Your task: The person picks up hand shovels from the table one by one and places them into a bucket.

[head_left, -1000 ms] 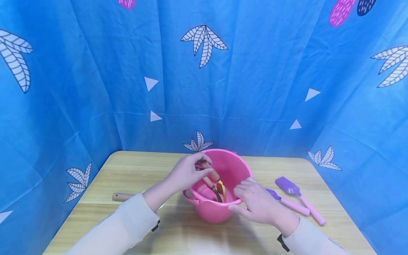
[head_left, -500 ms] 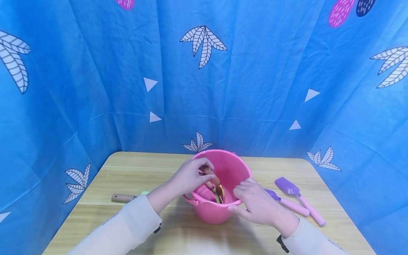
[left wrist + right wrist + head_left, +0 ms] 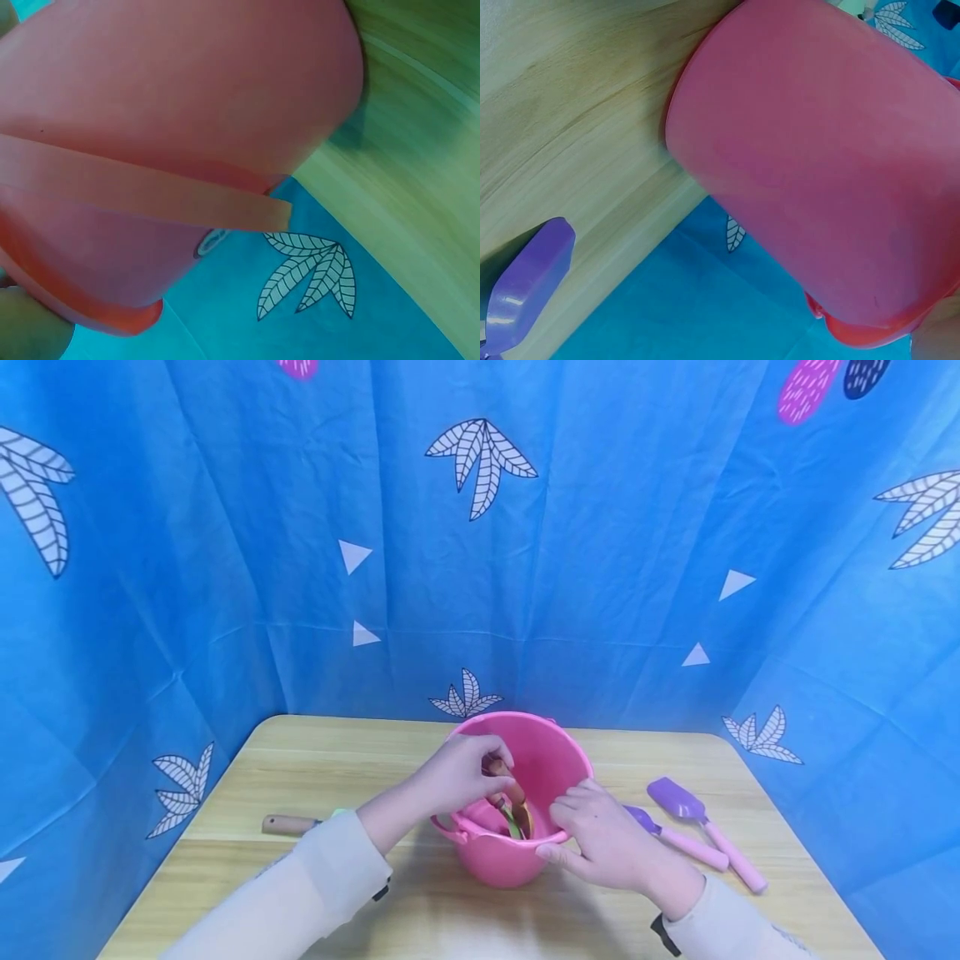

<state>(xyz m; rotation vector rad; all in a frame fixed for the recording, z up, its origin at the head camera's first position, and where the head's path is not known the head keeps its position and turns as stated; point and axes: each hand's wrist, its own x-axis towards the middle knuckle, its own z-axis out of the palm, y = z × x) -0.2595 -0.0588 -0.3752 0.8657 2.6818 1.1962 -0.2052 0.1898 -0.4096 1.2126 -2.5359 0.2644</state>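
Observation:
A pink bucket (image 3: 495, 864) stands upright on the table in the head view. Over its left rim reaches my left hand (image 3: 467, 774), thumb and fingers pinching the wooden handle (image 3: 516, 793) of a small tool with a yellow-orange head. Close beside that handle is a second wooden-handled tool with a green part (image 3: 513, 823); whether the hand holds it too I cannot tell. Both heads point down into the bucket, partly hidden by its front wall. My right hand (image 3: 607, 833) grips the right front rim, thumb outside. Both wrist views mostly show the bucket's outer wall (image 3: 187, 90).
Two purple toy shovels with pink handles lie right of the bucket, one farther out (image 3: 678, 797) and one (image 3: 693, 847) partly behind the right hand. Left lies another wooden-handled tool (image 3: 288, 825), its greenish head mostly behind the left sleeve. A blue curtain (image 3: 622, 527) surrounds the table (image 3: 360, 760).
My left hand has moved slightly right and down over the bucket, and the wooden-handled tools have gone lower with it. The right hand has stayed on the rim.

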